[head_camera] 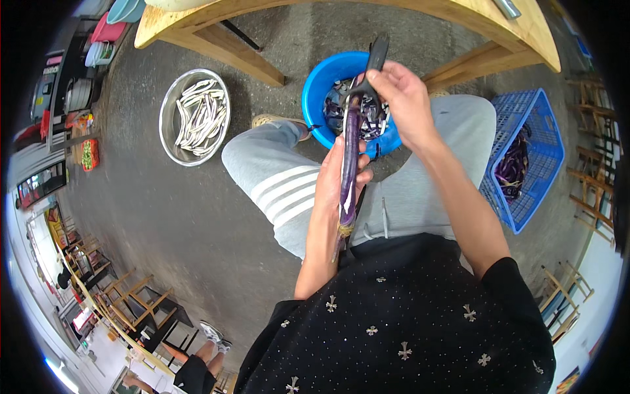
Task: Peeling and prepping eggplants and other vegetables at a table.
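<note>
A long purple eggplant [349, 147] lies along my left hand [334, 170], whose fingers are closed around its middle, with the stem end pointing towards my body. Pale strips show where its skin is off. My right hand [403, 98] grips a black-handled peeler [376, 54] against the far end of the eggplant. Beneath both hands stands a blue plastic basin [315, 98] with purple and white peelings [371, 125] in it. Part of the basin is hidden by my hands and the eggplant.
A steel bowl [163, 118] of pale peeled eggplants [204, 115] stands at left. At right, a blue plastic crate [546, 162] holds purple eggplants [512, 172]. A wooden table [211, 37] stands ahead. Stools and another person's legs [211, 354] are at lower left.
</note>
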